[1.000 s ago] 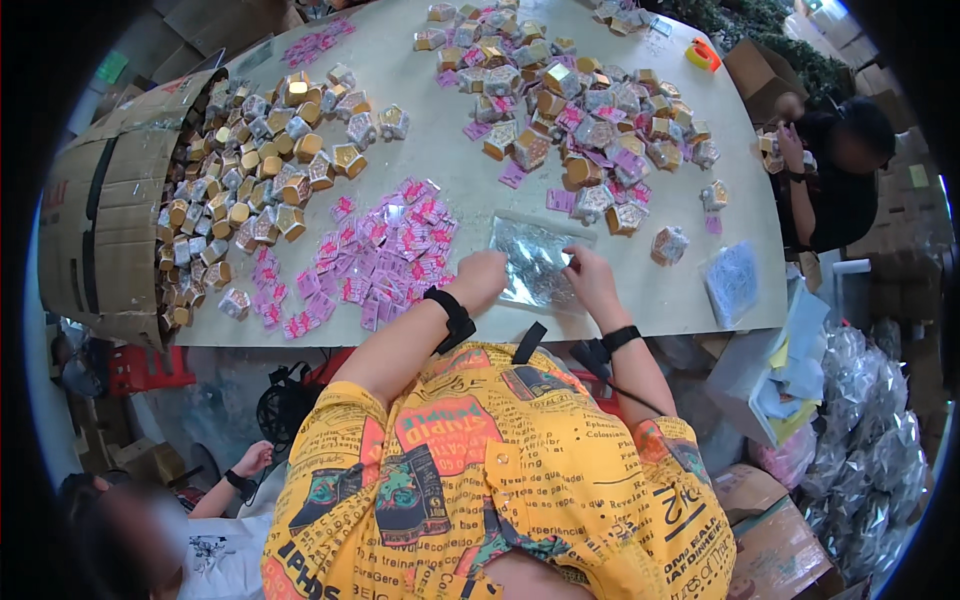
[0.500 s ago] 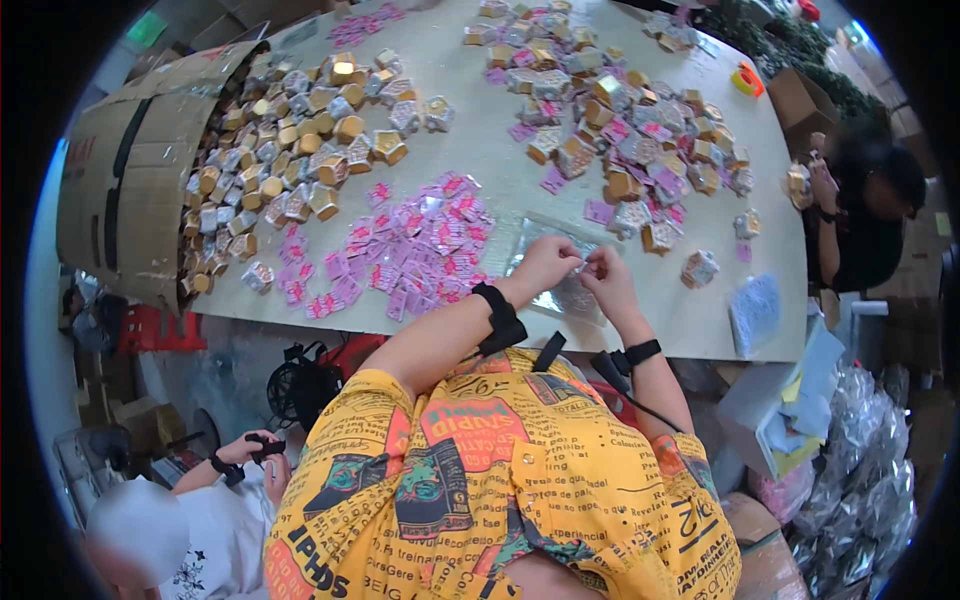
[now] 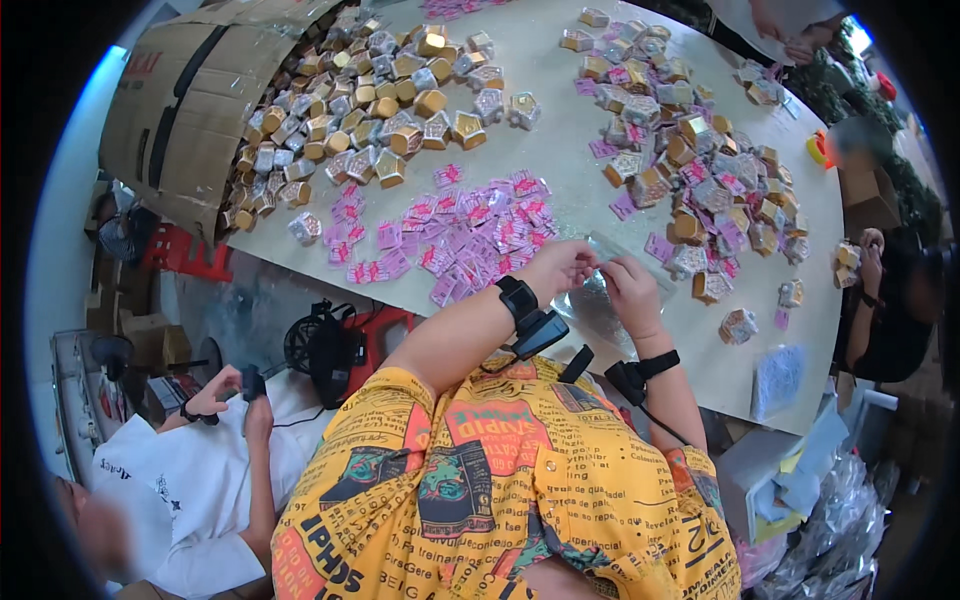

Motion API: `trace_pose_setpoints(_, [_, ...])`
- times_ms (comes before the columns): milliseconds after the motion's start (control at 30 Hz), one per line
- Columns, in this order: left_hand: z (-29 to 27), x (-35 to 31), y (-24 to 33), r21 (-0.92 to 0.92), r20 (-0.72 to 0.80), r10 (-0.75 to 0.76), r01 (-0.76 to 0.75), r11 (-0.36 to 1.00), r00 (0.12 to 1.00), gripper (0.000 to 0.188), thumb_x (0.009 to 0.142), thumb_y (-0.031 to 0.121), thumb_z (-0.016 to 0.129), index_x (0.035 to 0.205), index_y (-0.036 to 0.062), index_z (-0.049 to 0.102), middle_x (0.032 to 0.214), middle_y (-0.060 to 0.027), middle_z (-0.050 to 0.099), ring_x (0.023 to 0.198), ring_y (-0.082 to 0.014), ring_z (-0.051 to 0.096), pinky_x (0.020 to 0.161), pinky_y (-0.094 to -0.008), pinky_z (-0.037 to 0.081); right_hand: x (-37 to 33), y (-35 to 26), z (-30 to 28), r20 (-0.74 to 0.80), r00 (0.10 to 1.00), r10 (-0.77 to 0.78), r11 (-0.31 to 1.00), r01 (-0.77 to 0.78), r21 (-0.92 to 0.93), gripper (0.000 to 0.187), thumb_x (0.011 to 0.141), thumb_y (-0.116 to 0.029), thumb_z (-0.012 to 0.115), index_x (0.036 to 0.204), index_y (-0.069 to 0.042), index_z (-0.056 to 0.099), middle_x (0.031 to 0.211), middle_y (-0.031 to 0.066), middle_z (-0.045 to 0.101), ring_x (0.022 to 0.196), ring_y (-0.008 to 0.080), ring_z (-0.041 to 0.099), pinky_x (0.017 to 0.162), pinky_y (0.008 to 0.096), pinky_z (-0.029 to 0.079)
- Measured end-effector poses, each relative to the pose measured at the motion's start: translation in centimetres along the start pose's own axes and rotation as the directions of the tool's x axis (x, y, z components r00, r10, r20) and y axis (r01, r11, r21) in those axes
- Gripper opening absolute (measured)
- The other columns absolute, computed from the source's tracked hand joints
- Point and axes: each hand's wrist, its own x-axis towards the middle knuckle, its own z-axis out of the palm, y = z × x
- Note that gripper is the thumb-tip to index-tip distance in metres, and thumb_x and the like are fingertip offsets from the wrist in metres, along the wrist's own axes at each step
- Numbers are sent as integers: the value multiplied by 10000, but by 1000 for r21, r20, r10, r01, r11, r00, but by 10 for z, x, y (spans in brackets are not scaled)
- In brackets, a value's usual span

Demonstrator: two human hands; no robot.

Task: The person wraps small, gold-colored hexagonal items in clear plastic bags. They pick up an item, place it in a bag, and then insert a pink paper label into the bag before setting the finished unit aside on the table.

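Observation:
At the table's near edge, my left hand (image 3: 562, 272) and my right hand (image 3: 634, 292) are close together with fingertips pinched. Between and under them lies a clear plastic bag (image 3: 598, 312), shiny and flat, which both seem to grip by its edge; how many layers there are I cannot make out. Just left of my left hand spreads a heap of small pink printed packets (image 3: 470, 235). Beyond my right hand is a long pile of gold and clear faceted boxes (image 3: 690, 150), with pink packets mixed in.
A tipped cardboard box (image 3: 190, 110) spills more gold and clear boxes (image 3: 370, 100) over the far left. A stack of clear bags (image 3: 778, 382) lies at the right corner. Orange tape (image 3: 820, 150) sits on the right edge. Co-workers are at left, right and far side. A red stool (image 3: 385, 325) stands below.
The view has swung, so the table sits tilted and shifted right. My hands stay over the plastic bag, fingers slightly shifted. Another person's hands now show at the far edge.

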Motion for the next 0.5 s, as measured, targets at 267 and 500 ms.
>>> trace_pose_setpoints(267, [-54,25,0,-279,14,-47,49,959,999,95,834,138,565,765,73,571,684,-41,579,592,-137,550,519,-233,442,31,-6,16,58,962,-265,960,269,-73,300,675,-27,606,972,-65,622,895,99,582,815,279,587,706,363,497])
trace_pose_setpoints(500, [-68,12,2,-304,49,-31,44,952,998,80,821,144,603,793,79,565,717,-53,584,621,-162,556,563,-271,448,47,-17,31,69,968,-241,970,238,46,191,689,-16,632,880,-34,629,845,94,592,767,279,593,665,351,497])
